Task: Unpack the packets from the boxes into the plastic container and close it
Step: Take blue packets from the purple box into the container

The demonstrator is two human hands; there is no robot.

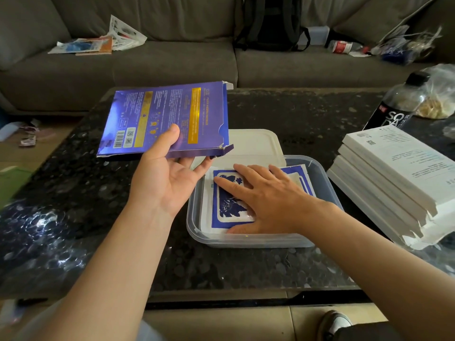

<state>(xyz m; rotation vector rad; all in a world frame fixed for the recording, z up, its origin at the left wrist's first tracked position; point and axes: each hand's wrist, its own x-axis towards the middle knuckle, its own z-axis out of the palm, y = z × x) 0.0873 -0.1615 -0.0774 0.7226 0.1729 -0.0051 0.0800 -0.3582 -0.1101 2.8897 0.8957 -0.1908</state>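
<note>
The right hand (268, 200) lies palm down with fingers straight and spread, pressing on the blue-and-white packets (231, 205) stacked inside the clear tub (246, 241) on the bench (98, 193); it grips nothing. Just left of it and higher, the left hand (167, 178) holds a thin purple box (167, 114) tilted above the bench, thumb on its printed face and fingers curled under its near edge. Beyond the right hand's fingertips the white lid (253, 143) lies off the tub, at its far rim. A stack of white boxes (394, 173) sits to that hand's right, and a bottle (398, 102) stands farther back.
</note>
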